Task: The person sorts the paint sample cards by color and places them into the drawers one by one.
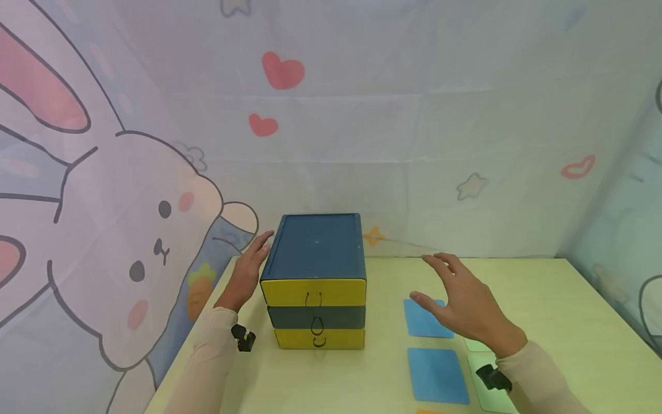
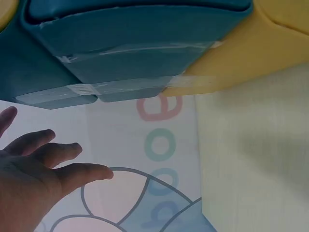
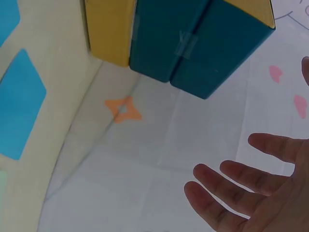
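A stack of three small drawers (image 1: pixel 316 244) stands on the table under a dark blue top. Its fronts run yellow, dark teal, yellow from top to bottom, each with a black loop pull. Beside the stack's left side is my left hand (image 1: pixel 247 273), fingers extended and holding nothing. Clear tape (image 2: pixel 130 86) crosses the stack's side in the left wrist view. My right hand (image 1: pixel 470 305) hovers to the right of the stack, fingers spread and grasping nothing. It partly covers a blue square card (image 1: pixel 421 319) in the head view.
A second blue card (image 1: pixel 438 376) lies nearer the front of the table (image 1: pixel 383 368). Pale green cards (image 1: pixel 486 391) are partly hidden by the right forearm, and an orange edge shows at the bottom. A printed cloth (image 1: pixel 362 144) hangs behind and at the left.
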A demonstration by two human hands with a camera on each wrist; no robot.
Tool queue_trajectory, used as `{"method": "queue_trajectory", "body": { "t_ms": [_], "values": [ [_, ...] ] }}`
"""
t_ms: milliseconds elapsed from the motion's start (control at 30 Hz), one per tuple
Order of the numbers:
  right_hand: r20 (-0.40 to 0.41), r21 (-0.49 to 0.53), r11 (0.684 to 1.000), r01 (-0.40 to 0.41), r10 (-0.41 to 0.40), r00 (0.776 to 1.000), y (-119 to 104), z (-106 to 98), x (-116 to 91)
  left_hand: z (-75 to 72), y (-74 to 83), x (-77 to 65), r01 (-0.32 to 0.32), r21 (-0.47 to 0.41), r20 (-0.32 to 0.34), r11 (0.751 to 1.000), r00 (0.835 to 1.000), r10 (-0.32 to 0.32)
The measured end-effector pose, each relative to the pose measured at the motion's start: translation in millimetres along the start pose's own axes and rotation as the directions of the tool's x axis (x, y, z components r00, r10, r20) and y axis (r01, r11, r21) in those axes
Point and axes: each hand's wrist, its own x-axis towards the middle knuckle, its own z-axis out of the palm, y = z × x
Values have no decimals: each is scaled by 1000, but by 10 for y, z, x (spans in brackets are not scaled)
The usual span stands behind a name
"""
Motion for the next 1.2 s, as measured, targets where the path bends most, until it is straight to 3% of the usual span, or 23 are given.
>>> {"method": "queue_trajectory", "body": {
  "t_ms": [333, 600, 733, 900, 1200],
  "values": [
    [20, 135, 991, -7, 5, 1000, -168, 201, -109, 60, -91, -4, 67, -61, 41, 996, 997, -64],
    [73, 290, 957, -22, 1, 997, -308, 333, -143, 63, -137, -23, 54, -71, 55, 996, 997, -50],
    [145, 427, 903, -47, -17, 989, -399, 377, -141, 64, -121, -37, 71, -87, 61, 994, 996, -66],
    [275, 582, 806, -107, -71, 959, -541, 412, -131, 77, -119, -36, 78, -108, 65, 991, 995, -71],
    [355, 709, 684, -173, -134, 925, -722, 454, -97, 91, -121, -15, 77, -129, 66, 989, 995, -69]
  ]
}}
